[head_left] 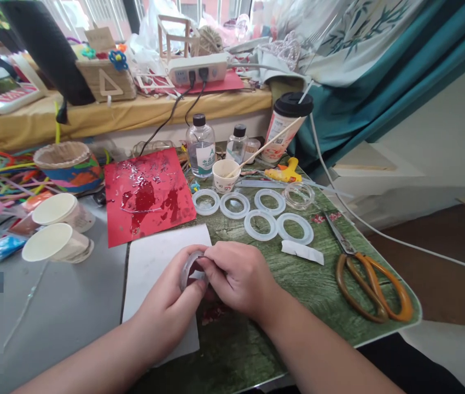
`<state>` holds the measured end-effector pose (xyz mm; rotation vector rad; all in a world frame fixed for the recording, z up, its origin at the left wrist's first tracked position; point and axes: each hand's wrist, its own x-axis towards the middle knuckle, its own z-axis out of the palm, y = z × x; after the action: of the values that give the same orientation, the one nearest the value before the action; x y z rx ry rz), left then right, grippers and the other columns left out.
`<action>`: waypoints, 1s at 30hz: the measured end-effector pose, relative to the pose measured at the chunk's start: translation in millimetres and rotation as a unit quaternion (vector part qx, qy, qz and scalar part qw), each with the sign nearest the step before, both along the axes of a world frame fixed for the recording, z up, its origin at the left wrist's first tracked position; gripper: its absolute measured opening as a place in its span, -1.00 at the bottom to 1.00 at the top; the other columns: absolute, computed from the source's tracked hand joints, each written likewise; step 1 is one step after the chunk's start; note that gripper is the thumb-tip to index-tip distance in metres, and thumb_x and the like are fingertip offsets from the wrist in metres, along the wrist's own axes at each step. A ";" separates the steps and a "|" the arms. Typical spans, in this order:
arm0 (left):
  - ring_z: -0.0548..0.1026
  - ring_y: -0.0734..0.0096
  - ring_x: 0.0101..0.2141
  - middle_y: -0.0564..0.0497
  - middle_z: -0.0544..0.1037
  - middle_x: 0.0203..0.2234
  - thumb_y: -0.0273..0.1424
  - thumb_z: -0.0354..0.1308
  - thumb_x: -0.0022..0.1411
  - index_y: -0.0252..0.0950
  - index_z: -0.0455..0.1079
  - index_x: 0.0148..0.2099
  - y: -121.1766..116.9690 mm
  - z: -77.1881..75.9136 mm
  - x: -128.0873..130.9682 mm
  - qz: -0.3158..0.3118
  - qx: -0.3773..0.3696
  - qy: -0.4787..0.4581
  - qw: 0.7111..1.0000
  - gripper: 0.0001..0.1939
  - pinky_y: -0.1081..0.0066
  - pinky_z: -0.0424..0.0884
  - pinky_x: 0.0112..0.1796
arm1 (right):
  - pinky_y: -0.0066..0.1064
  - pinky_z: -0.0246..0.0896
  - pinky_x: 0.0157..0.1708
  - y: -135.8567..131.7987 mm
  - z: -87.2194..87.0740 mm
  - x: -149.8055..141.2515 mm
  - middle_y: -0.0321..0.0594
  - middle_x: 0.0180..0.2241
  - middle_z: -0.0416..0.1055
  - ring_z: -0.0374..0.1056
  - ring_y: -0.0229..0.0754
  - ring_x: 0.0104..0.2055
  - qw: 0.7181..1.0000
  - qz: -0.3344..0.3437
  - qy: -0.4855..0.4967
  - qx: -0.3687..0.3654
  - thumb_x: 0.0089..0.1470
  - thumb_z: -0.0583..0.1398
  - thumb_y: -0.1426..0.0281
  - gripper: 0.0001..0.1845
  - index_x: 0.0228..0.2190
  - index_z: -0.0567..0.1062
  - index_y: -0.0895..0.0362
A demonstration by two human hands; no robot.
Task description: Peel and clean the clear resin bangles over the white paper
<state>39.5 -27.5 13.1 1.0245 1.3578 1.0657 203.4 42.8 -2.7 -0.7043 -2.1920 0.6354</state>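
A translucent ring-shaped mould (186,269) is held up on edge over a white sheet of paper (167,251). My left hand (170,293) wraps round it, thumb at the lower inner edge. My right hand (243,273) is closed, its thumb and fingertips pinching at the mould's upper right edge. Whatever lies inside that pinch is hidden. Beyond my hands, several similar ring moulds (260,225) lie flat on the green wood-patterned mat (306,290). A crumpled white strip (302,252) rests just below them.
Orange-handled scissors (374,287) lie at right. Behind the moulds stand a paper cup (226,176) with a stick, clear bottles (201,148), a yellow glue gun (285,171) and a lidded drink cup (284,128). Wet, stained red paper (150,191) and two paper cups (54,243) are left.
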 end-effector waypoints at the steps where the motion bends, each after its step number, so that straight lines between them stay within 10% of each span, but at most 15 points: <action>1: 0.59 0.04 -0.13 -0.10 0.65 -0.03 -0.40 0.25 0.28 -0.19 0.53 0.14 0.4 -0.1 -0.6 -0.007 0.001 0.003 1.000 -0.62 0.15 0.49 -0.01 | -0.36 0.06 -0.39 0.1 0.2 0.1 -0.28 -0.50 0.39 0.26 -0.22 -0.45 1.000 -0.011 -0.006 -0.010 0.44 0.09 0.39 -0.64 -0.46 0.42 0.10; 5: 0.61 0.15 -0.29 -0.09 0.67 -0.09 -0.38 0.23 0.28 -0.20 0.50 0.16 5.6 -0.7 -2.8 0.002 -0.033 -0.014 0.999 -0.60 0.15 0.54 -0.13 | -0.37 0.00 -0.43 1.5 -0.8 0.2 -0.31 -0.53 0.38 0.26 -0.25 -0.49 0.994 -0.051 -0.046 -0.083 0.40 0.12 0.40 -0.63 -0.50 0.37 0.10; 11: 0.54 -0.01 0.13 -0.11 0.63 0.10 -0.38 0.25 0.26 -0.18 0.51 0.17 8.1 -2.9 -2.4 0.026 -0.008 -0.025 0.999 -0.59 0.11 0.48 0.14 | -0.39 0.06 -0.40 1.6 -2.6 -2.3 -0.30 -0.52 0.40 0.31 -0.25 -0.47 0.992 -0.028 0.001 -0.124 0.41 0.11 0.34 -0.62 -0.49 0.39 0.10; 18: 0.57 -0.03 0.12 -0.12 0.63 0.11 -0.36 0.22 0.27 -0.20 0.54 0.11 9.2 -7.4 -5.3 0.029 -0.009 0.002 1.000 -0.63 0.05 0.51 0.13 | -0.40 -0.01 -0.47 0.4 -2.3 -4.1 -0.35 -0.58 0.35 0.23 -0.28 -0.53 0.979 -0.062 -0.021 -0.194 0.34 0.15 0.39 -0.62 -0.55 0.35 0.10; 30: 0.57 -0.07 0.13 -0.16 0.62 0.12 -0.08 0.36 0.29 -0.19 0.55 0.08 10.9 -16.4 -9.7 0.041 -0.046 -0.155 0.986 -0.58 0.12 0.57 0.03 | -0.41 0.02 -0.41 6.9 -10.8 -4.4 -0.31 -0.49 0.42 0.31 -0.24 -0.44 0.986 -0.036 -0.022 -0.161 0.35 0.17 0.41 -0.70 -0.47 0.40 0.11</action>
<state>29.8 -16.7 -3.2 0.7059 1.1900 1.1606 199.0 49.7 -13.5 -0.9656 -2.1145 0.9565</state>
